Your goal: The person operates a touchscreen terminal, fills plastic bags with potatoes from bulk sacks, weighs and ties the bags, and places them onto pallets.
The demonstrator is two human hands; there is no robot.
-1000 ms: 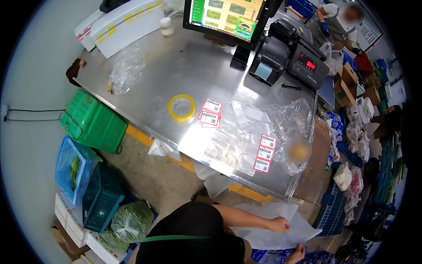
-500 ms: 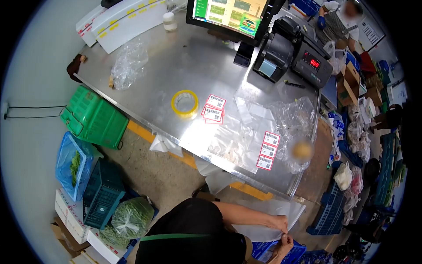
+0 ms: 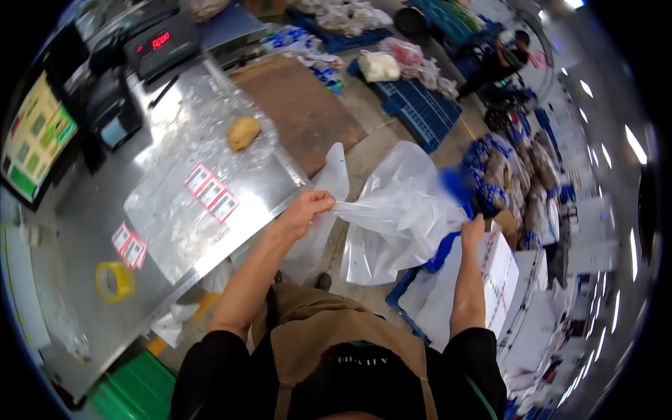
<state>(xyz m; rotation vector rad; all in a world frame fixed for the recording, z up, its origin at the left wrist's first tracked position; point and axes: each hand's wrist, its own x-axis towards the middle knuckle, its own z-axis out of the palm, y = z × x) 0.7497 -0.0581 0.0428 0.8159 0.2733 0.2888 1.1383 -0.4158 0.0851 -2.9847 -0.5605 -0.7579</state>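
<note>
A clear plastic bag [image 3: 392,224] is stretched between my two hands, over the floor beyond the table corner. My left hand [image 3: 308,210] is closed on its gathered left end. At the bag's far right edge, my right hand [image 3: 474,229] pinches the plastic. On the metal table [image 3: 77,210] lie a strip of three labels [image 3: 211,192], a smaller overlapping pile of labels [image 3: 129,246], a yellow tape roll [image 3: 114,281] and a round tan item [image 3: 243,133] on crumpled film.
White boxes [image 3: 490,280] stand near my right arm. A scale [image 3: 162,45], a printer [image 3: 112,108] and a monitor [image 3: 35,133] are at the upper left. Blue pallets [image 3: 420,112] and bagged goods [image 3: 497,168] lie beyond. A person [image 3: 500,63] is at the upper right.
The view has swung right, away from the table. My hands, close together half a second ago, are now wide apart with the bag pulled out between them.
</note>
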